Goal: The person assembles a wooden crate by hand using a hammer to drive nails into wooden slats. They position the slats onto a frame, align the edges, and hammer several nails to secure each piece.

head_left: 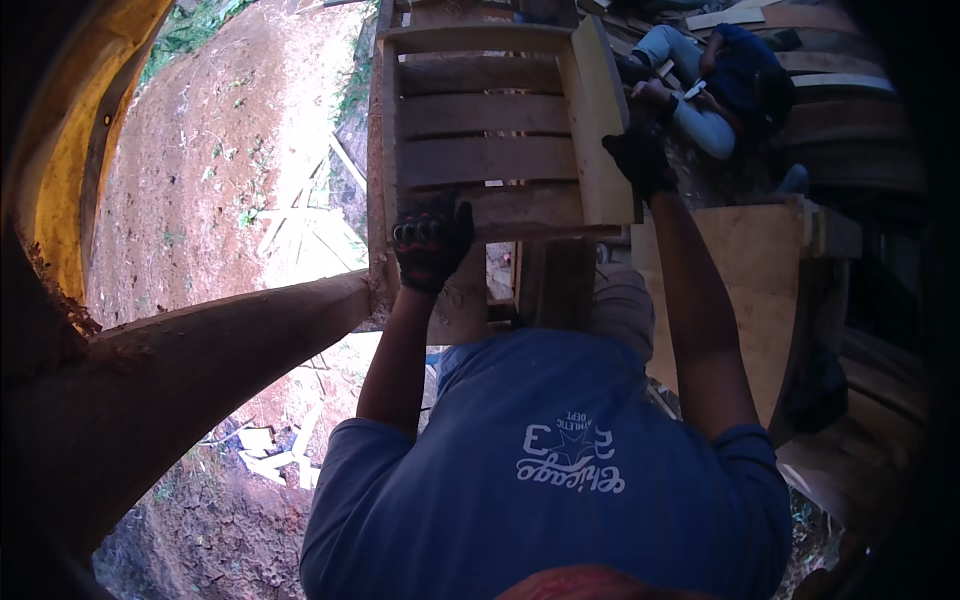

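Wooden slats (488,158) cross the frame (480,40) I watch remotely, the blue shirt (530,410) on its near side, the left hand (432,240) curled onto its near-left corner, the right hand (642,165) against its right board (603,115), hold unclear to me, apparently steadying both sides.

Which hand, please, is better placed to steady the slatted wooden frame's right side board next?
Probably the right hand: it's at that side board; the left hand is at the near left corner of the slatted frame.
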### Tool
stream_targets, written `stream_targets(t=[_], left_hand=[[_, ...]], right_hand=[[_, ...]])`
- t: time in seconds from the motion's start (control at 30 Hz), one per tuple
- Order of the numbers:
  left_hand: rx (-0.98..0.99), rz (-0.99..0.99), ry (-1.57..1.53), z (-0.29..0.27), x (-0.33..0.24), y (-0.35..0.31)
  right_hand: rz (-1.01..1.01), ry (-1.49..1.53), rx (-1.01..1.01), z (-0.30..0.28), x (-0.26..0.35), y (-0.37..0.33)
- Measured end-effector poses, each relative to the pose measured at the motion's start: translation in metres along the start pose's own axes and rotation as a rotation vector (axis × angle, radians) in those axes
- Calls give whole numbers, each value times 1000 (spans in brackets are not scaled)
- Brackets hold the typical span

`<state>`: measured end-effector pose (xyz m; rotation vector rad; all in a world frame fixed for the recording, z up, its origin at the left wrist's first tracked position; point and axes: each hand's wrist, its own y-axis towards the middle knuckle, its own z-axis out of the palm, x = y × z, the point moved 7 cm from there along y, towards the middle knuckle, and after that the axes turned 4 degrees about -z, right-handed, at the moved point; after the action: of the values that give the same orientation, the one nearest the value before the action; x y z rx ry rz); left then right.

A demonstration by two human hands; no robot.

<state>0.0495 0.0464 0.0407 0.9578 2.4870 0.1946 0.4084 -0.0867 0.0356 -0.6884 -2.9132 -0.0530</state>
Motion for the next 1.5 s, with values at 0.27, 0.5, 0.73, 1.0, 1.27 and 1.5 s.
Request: stream_targets(t=[0.27,0.5,0.73,1.0,1.27,1.5], left_hand=[[-121,68,6,1,3,-2],[-25,10,44,7,3,-5],[-27,26,-42,1,1,0],[-67,46,-37,-1,0,-2],[-96,40,2,5,3,-6],[-130,65,-28,6,5,-6]], right_hand=[[192,371,-20,-23,23,-35],[265,391,127,-13,8,-47],[288,445,12,-12,9,-47],[246,416,-14,6,-7,-48],[292,383,-5,4,-6,-44],[309,371,-18,4,-5,-44]])
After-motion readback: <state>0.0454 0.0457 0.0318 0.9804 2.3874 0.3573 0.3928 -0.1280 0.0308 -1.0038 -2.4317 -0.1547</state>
